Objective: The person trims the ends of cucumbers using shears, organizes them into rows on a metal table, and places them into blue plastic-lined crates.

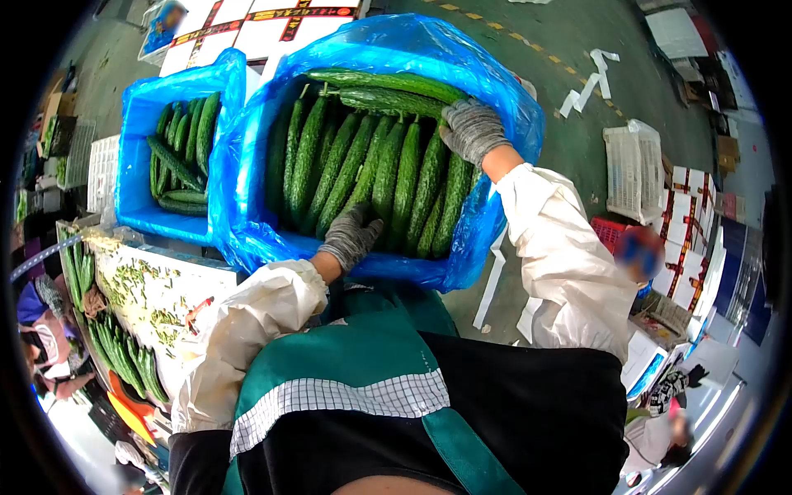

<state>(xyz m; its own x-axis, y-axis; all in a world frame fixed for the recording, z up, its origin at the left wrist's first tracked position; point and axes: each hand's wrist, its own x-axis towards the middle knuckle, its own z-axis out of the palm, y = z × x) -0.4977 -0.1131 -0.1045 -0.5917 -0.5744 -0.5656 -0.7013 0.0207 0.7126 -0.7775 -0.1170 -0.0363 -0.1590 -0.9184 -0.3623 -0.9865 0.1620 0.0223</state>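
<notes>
Many cucumbers (385, 175), long axes pointing away, perhaps three crosswise

Around me I see a green floor (569, 157) crossed by a yellow-striped line (535, 47) and littered with white strips (587, 89).

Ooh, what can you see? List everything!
Cucumbers: many, green, both tubs and table
Big tub: one, blue, middle
Small tub: one, blue, left
Table: one, white, lower left
Crates: several, mostly white, both sides
Cartons: several, white, top and right
Paper strips: several, white, on floor
People: several, colours unclear, edges
Other things: uncounted, too blurry, edges
Apron: one, green, lower middle
Sleeves: two, white, arms
Left grip: one, grey, on cucumbers
Right grip: one, grey, on cucumbers
</notes>
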